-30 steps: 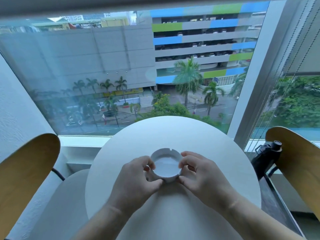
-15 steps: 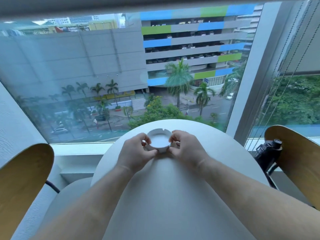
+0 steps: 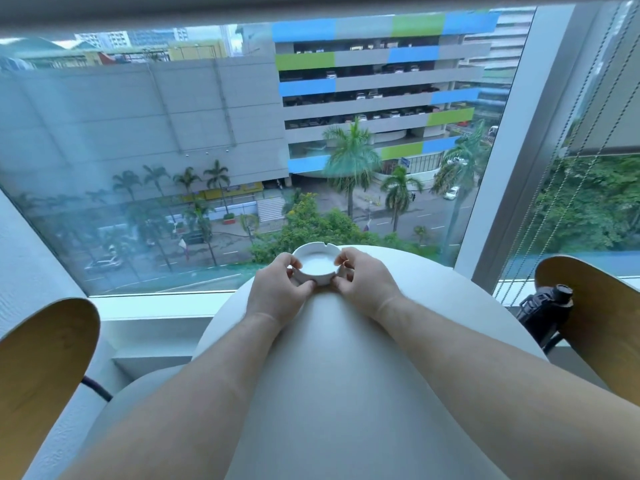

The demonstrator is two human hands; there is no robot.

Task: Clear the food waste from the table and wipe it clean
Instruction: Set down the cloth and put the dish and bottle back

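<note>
White glazed round ashtray (image 3: 316, 266) with notched rim, gripped between both hands: left hand (image 3: 277, 289) curled round its left wall, right hand (image 3: 363, 284) pinching its right. Held at the far edge of the round white table (image 3: 346, 393), just before the large window (image 3: 207, 150); resting or lifted, unclear. Best kept level and set down well short of that edge. Curved wooden chair back (image 3: 41, 375) far left, another (image 3: 602, 323) far right.

- The left hand (image 3: 277, 289), arm stretched far forward, curls fingers and thumb round the left rim of the ashtray (image 3: 317, 268).
- The right hand (image 3: 369, 282), arm equally outstretched, pinches the right rim.
- The bare forearms converge toward the hands.
</note>
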